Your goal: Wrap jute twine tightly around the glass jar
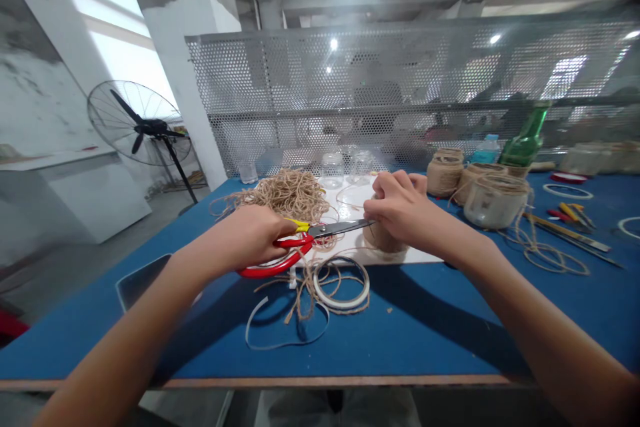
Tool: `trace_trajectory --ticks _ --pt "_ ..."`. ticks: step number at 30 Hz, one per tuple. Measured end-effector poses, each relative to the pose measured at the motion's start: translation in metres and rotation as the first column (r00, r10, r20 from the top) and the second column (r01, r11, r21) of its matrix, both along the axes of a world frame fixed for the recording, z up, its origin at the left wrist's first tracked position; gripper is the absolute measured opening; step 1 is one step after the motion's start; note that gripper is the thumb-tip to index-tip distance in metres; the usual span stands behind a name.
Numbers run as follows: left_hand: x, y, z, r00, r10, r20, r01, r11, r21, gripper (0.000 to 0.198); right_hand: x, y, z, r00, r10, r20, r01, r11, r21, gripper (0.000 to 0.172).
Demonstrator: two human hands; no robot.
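My left hand [250,237] is closed around the red handles of a pair of scissors [320,232], whose blades point right toward my right hand. My right hand [397,203] is closed over the top of a small twine-wrapped jar [383,239] standing on a white sheet [350,203]. The scissor tips reach the jar just under my right fingers. A heap of loose brown twine [287,193] lies behind my left hand. A roll of white tape [343,283] and twine scraps lie in front of the jar on the blue table [425,327].
Three twine-wrapped jars [495,200] stand at the right, with a green bottle [525,137] behind them. Clear glass jars [333,168] stand by a perforated metal screen [400,80]. Tape rings and tools [575,213] lie far right. A standing fan [137,127] is left, off the table.
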State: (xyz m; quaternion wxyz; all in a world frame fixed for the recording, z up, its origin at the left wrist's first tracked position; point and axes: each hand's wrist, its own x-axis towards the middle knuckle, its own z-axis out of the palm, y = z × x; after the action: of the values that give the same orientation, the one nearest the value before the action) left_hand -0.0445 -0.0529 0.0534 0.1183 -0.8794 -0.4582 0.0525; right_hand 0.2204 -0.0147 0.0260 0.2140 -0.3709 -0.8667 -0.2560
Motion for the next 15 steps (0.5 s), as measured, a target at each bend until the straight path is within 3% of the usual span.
trace_trajectory --ticks 12,15 --pt "-0.007 0.005 -0.004 0.998 -0.037 0.041 0.036 0.999 0.025 0.020 0.001 0.002 0.000 0.999 0.010 -0.032 -0.009 1.000 0.013 0.027" --pt "-0.016 0.014 -0.004 0.998 0.015 0.053 -0.019 0.998 0.063 0.020 0.006 0.002 0.005 0.998 -0.014 -0.064 0.017 0.998 0.055 0.027"
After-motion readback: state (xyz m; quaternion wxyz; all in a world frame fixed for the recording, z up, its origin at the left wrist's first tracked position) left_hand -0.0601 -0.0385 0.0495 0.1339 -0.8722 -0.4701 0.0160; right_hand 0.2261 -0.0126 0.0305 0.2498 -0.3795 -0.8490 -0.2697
